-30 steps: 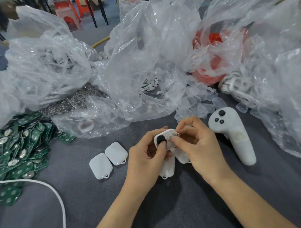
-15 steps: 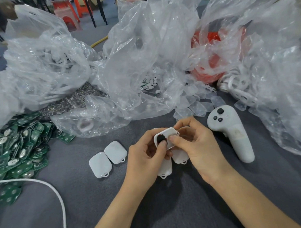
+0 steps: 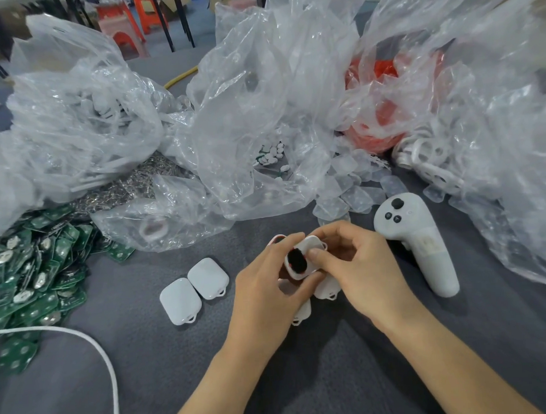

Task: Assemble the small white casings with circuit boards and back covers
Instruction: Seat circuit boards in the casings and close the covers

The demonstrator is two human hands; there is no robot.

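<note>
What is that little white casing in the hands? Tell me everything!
The casing is a small white plastic-looking shell with rounded corners, tilted open side up, with a black oval piece inside. The left hand grips it from the left, the right hand pinches its right side, thumb on top, just above the grey table.

No legible text, label or number anywhere.
</note>
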